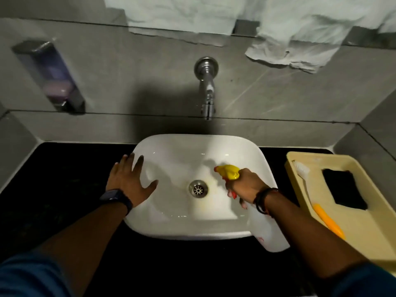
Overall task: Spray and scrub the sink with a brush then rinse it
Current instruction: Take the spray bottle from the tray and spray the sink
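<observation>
R hand [246,185] is gripping the spray bottle [265,230], fingers wrapped round its neck, yellow nozzle [228,171] pointing past the fingertips into the sink [171,153], just above the drain [198,188]. L hand [129,181] is lying flat w/ fingers spread, fingertips over the sink's left rim. Brush [317,200] is lying in the tray [364,236], right of R hand's knuckles. Tap [207,91] is sitting beyond both hands' fingertips.

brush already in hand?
No, the brush lies in the tray; the right hand holds the spray bottle.
</observation>
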